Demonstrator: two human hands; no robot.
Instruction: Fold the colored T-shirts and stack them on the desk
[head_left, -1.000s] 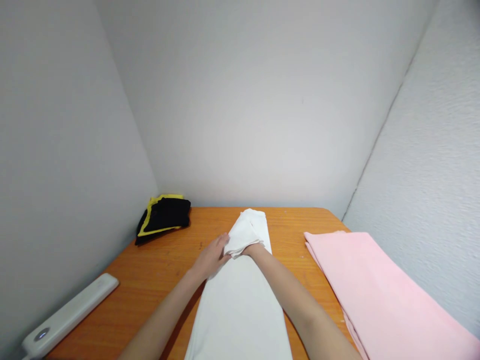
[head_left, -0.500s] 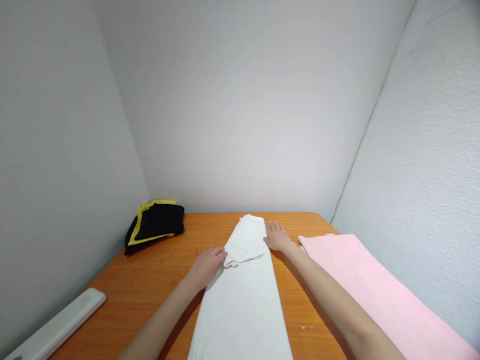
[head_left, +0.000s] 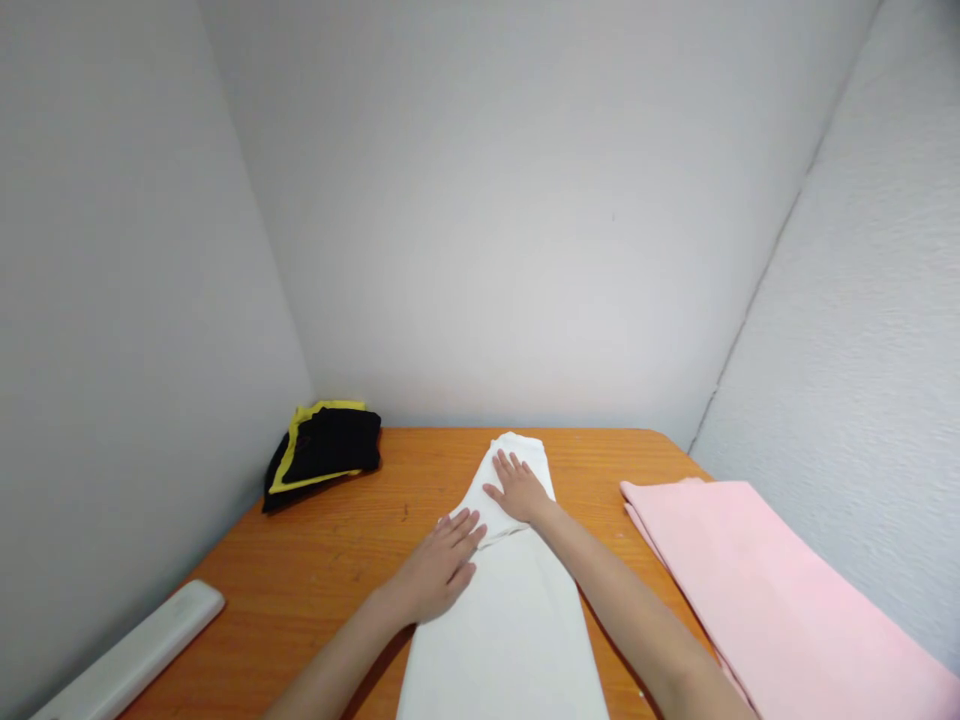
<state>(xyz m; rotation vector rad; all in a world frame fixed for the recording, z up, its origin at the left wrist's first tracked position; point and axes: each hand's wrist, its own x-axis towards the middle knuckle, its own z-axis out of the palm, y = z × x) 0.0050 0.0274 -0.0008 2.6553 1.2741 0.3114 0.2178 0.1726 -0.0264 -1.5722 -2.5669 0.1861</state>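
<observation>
A long strip of folded white cloth, apparently a garment, runs from the near edge toward the back of the wooden table. Its far end has a narrower section with a short hem lying across the strip. My right hand rests flat on that far section, fingers spread. Nearer to me, my left hand lies on the strip's left edge by the hem, its fingers outstretched and slightly apart. Neither hand grips the cloth. The strip's near end runs out of view.
Folded black and yellow clothes are piled at the table's back left. Folded pink cloth lies on the right. A long white object sits at the front left. Walls enclose the wooden table at the back and both sides.
My right hand has moved left from the cloth's right edge onto its far section. My left hand has shifted from beside the left edge onto the cloth. The view has turned slightly left.
</observation>
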